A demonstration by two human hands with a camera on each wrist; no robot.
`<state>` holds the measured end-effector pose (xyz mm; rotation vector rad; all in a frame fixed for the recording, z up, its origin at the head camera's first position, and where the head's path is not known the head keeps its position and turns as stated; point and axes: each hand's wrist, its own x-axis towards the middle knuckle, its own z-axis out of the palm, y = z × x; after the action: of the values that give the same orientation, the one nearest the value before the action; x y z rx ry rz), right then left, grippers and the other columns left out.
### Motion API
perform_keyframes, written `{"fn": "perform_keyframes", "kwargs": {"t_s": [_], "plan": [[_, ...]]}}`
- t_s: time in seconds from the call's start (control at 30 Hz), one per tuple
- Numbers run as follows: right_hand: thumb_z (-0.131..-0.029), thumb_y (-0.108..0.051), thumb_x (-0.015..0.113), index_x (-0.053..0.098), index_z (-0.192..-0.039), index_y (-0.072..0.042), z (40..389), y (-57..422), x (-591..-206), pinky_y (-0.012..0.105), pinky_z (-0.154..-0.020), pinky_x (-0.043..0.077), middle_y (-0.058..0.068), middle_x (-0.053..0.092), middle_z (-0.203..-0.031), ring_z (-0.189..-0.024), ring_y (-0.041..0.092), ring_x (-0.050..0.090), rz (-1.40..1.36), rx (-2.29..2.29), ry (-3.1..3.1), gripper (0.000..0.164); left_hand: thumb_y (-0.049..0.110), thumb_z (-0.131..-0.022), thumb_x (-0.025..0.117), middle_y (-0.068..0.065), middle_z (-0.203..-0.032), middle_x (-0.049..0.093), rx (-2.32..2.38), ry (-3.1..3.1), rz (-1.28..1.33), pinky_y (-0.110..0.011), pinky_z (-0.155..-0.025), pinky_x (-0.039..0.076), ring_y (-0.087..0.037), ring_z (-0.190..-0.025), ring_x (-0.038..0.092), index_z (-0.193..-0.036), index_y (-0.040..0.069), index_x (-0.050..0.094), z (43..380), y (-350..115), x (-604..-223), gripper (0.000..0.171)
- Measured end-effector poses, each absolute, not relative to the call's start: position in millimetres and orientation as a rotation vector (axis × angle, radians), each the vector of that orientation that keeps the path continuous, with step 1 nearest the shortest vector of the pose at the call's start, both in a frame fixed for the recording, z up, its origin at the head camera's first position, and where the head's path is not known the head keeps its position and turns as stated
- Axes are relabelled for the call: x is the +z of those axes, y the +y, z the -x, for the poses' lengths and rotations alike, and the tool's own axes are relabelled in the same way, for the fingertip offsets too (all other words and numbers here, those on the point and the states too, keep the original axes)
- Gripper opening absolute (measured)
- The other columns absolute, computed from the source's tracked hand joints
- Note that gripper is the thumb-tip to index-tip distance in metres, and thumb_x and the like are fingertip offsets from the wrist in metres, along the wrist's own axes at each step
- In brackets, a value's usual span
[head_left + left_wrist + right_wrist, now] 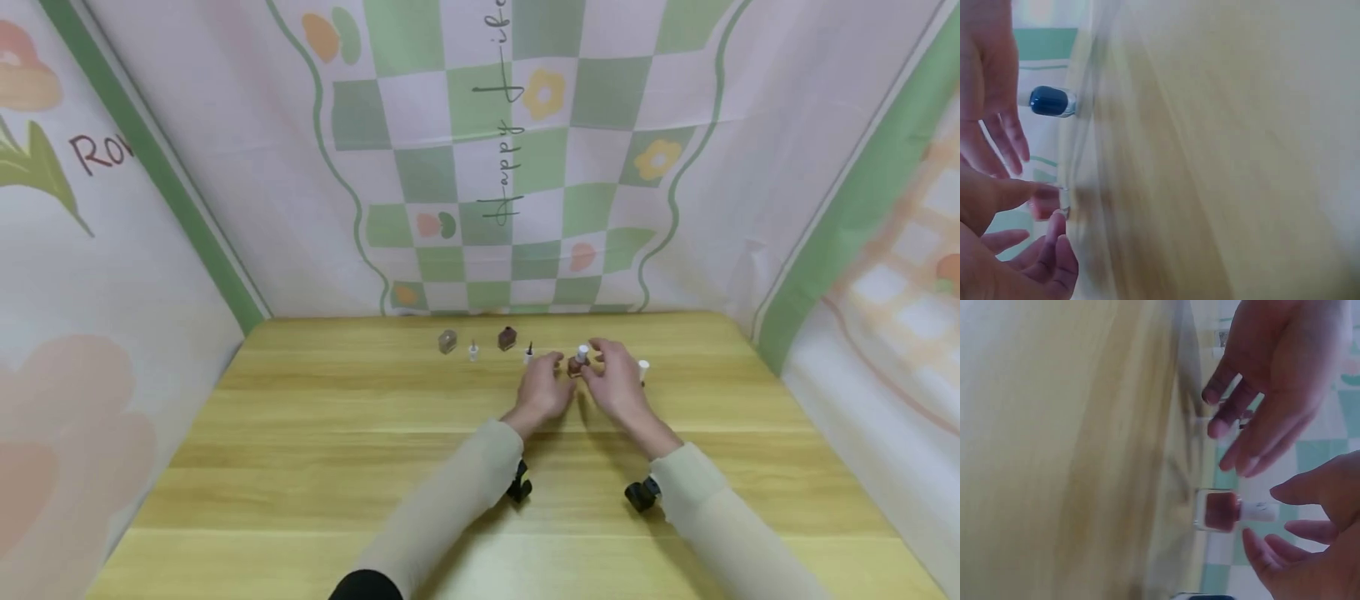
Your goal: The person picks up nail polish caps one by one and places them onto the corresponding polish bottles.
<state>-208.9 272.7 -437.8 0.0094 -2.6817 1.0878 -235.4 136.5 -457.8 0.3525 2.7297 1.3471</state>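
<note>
A reddish-brown nail polish bottle with a white cap stands upright on the table between both hands. My left hand is just to its left, fingers spread and loosely bent, holding nothing; in the left wrist view its thumb and fingers overlap the bottle. My right hand is at the bottle's right, thumb and fingers around the cap with gaps showing in the right wrist view. A dark blue nail polish bottle stands beyond the right hand, which partly hides it in the head view.
Further left stand an uncapped dark bottle and a clear one. Beside them, two white brush caps stand with bristles up. A printed cloth hangs behind the wooden table, with cloth walls on both sides.
</note>
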Motion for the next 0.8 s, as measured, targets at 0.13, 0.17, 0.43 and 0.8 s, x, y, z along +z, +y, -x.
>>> {"fn": "perform_keyframes", "kwargs": {"t_s": [0.13,0.17,0.43,0.8], "plan": [[-0.097,-0.004,0.064,0.044,-0.145,0.010,198.7,270.3,-428.4,0.061,-0.099,0.051,0.035,0.044,-0.142,-0.125,0.051,0.050,-0.053,0.989,-2.699,0.054,0.016,-0.094,0.075,-0.009,-0.136,0.063,1.357,2.701,-0.423,-0.041,-0.105,0.051,-0.026,-0.125,0.060,-0.140,0.009,0.059,227.2,117.0,-450.2,0.048],[-0.097,-0.004,0.064,0.044,-0.145,0.009,196.9,269.8,-426.3,0.062,-0.100,0.049,0.034,0.044,-0.142,-0.125,0.051,0.050,-0.059,0.971,-2.699,0.054,0.016,-0.094,0.075,-0.009,-0.136,0.063,1.364,2.694,-0.427,-0.041,-0.105,0.051,-0.026,-0.125,0.060,-0.139,0.010,0.059,225.5,111.9,-448.1,0.048],[-0.098,-0.011,0.066,0.049,-0.143,0.006,189.4,258.8,-413.4,0.063,-0.100,0.048,0.029,0.049,-0.137,-0.120,0.047,0.052,-0.126,0.922,-2.675,0.051,0.015,-0.094,0.075,-0.010,-0.132,0.063,1.420,2.677,-0.438,-0.034,-0.092,0.057,-0.026,-0.110,0.066,-0.138,0.008,0.060,222.1,74.3,-442.1,0.047],[-0.092,-0.001,0.067,0.049,-0.141,0.007,195.2,235.8,-417.4,0.054,-0.094,0.056,0.028,0.052,-0.128,-0.109,0.044,0.062,-0.206,1.107,-2.699,0.053,0.014,-0.095,0.073,-0.017,-0.133,0.061,1.459,2.649,-0.474,-0.031,-0.084,0.059,-0.024,-0.098,0.066,-0.142,0.003,0.054,220.3,31.4,-446.1,0.052]]}}
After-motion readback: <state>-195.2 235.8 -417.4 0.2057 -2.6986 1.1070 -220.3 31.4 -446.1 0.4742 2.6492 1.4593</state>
